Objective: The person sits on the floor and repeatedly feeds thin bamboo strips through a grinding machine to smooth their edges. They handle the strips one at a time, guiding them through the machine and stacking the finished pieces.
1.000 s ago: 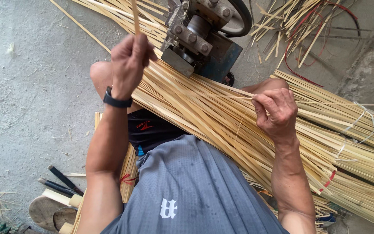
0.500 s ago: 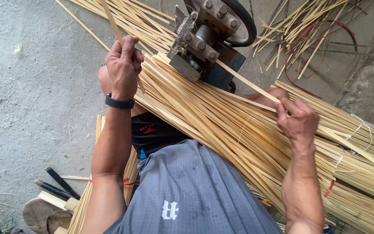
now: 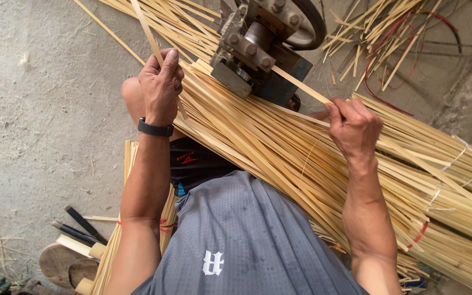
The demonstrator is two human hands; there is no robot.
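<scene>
The left hand is closed around a thin strip that sticks up past the machine. The right hand pinches another strip coming out of the machine. A big pile of strips lies across the person's lap.

2 hands, 1 metal machine, 1 wristwatch, countless bamboo strips (too many to count).

Open concrete floor lies left of the left hand, while the metal splitting machine blocks the way ahead and the bamboo strip pile fills the lap between both hands and rightward.
</scene>
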